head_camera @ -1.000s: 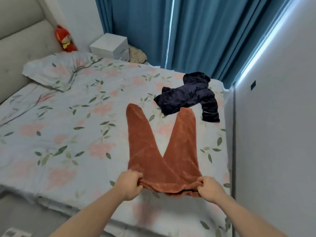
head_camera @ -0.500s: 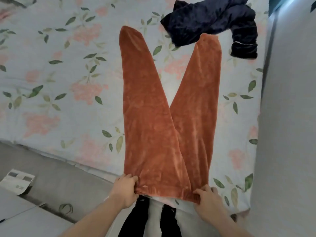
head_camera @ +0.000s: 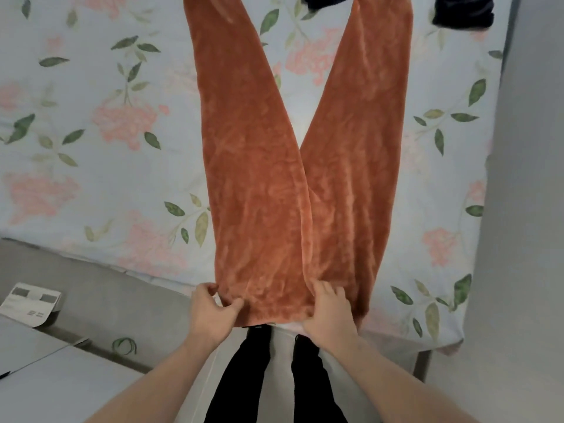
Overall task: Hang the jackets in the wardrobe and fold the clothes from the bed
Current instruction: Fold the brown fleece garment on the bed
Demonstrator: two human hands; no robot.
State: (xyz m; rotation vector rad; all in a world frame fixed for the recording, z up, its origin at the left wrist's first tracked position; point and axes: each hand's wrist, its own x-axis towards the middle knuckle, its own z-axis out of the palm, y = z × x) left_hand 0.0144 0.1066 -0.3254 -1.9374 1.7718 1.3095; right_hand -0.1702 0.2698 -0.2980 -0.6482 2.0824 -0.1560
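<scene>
Orange velvet trousers (head_camera: 259, 178) lie flat on the floral bed sheet (head_camera: 100, 123), legs spread in a V away from me and the waistband at the near bed edge. My left hand (head_camera: 212, 309) pinches the waistband's left corner between thumb and fingers. Near the middle of the waistband, my right hand (head_camera: 331, 314) lies with its fingers curled into the fabric. A dark navy garment (head_camera: 464, 13) sits at the top right, mostly cut off by the frame.
A grey wall (head_camera: 531, 178) runs close along the bed's right side. The grey bed base (head_camera: 100, 288) and a white printed paper (head_camera: 30, 303) are at lower left. My legs in black trousers (head_camera: 244, 377) stand against the bed edge.
My view has tilted down and closer to the bed edge. The trousers now lie flat and stretched out. My right hand slid left from the waistband's right corner toward its middle.
</scene>
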